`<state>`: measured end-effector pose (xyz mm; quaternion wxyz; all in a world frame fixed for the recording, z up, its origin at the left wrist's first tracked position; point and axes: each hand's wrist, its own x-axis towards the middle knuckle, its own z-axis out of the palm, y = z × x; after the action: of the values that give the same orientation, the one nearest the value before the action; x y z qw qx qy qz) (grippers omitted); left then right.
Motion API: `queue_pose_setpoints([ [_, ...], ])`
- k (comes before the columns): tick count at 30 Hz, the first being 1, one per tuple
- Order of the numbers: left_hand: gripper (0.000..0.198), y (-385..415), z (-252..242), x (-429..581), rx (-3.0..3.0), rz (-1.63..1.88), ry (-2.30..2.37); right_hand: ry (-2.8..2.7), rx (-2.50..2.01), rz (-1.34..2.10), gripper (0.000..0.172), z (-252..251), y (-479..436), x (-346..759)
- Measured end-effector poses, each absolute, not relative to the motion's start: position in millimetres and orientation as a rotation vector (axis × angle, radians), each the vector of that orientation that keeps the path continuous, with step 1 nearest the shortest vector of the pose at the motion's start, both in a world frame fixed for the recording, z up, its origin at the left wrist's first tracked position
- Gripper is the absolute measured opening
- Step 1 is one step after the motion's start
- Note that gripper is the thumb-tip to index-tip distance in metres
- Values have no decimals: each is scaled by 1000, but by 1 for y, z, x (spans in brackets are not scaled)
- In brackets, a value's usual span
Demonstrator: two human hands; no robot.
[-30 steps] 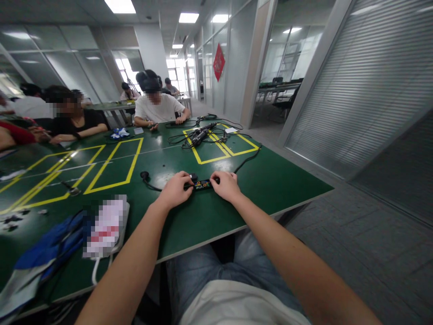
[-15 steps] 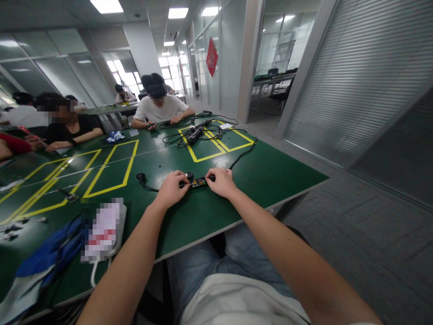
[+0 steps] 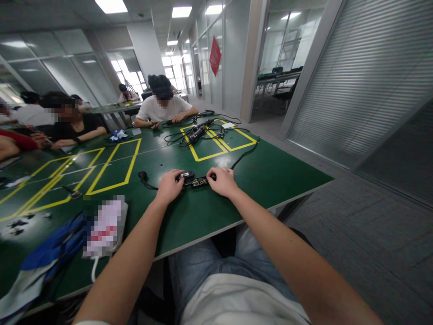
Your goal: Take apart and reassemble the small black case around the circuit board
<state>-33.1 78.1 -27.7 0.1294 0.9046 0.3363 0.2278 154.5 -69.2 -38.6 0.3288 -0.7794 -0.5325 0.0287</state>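
Note:
A small black circuit board with coloured parts [image 3: 199, 182] lies on the green table [image 3: 264, 176] between my hands. My left hand [image 3: 169, 185] is curled, its fingertips pinching a small black plug [image 3: 186, 174] at the board's left end. A black cable with a round end [image 3: 143, 175] runs out to the left of that hand. My right hand [image 3: 221, 180] is closed over the board's right end and holds it down.
A tangle of black cables and tools [image 3: 198, 131] lies in a yellow-taped box further back. A blue bag [image 3: 47, 253] and a white item [image 3: 104, 228] sit at my near left. Other people [image 3: 162, 106] sit along the table's far and left sides.
My left hand has shifted slightly left, so the black plug at the board's left end now shows. The right hand stays on the board. My head moved a little.

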Motion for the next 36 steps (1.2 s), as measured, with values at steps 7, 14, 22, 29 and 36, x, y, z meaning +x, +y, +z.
queue_pose_setpoints([
  [7, 31, 74, -23, -34, 2658, 739, 1076, -1396, -2041, 72, 16, -37, -69, 152],
  [14, 23, 55, -11, -32, 2732, 551, 654, -1393, -2043, 89, 14, -35, -69, 152],
  [22, 28, 55, -5, -38, 2766, 473, 675, -1636, -1995, -79, 22, -35, -83, 152],
  [29, 24, 63, -6, -40, 2723, 375, 696, -1753, -2011, -71, 37, -34, -84, 160],
  [36, 22, 70, -6, -37, 2746, 361, 659, -1784, -2041, -91, 37, -30, -81, 160],
])
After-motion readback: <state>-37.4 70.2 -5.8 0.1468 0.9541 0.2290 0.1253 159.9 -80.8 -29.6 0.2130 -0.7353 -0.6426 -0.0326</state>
